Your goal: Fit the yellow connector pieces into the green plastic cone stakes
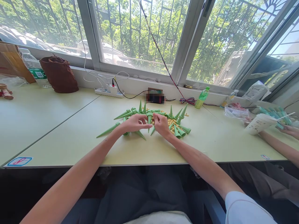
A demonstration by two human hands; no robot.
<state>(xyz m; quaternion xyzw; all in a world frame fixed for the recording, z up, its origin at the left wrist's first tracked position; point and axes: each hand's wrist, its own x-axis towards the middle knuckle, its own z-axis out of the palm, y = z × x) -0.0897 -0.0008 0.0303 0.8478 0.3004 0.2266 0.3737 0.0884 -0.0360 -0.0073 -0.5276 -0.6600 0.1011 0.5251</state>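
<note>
Right hand (161, 123) is clamped on a green cone (149, 119), held point down among other cones (109, 130); the left hand (137, 122) is curved beside it, its grip impossible to tell. Pressure is best kept gentle, the cone squarely steadied

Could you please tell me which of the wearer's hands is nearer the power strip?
Left: the left hand is in front and right of the power strip, the right hand farther right.

Both hands (138, 122) close together, bare forearms (196, 158) angled inward
</note>
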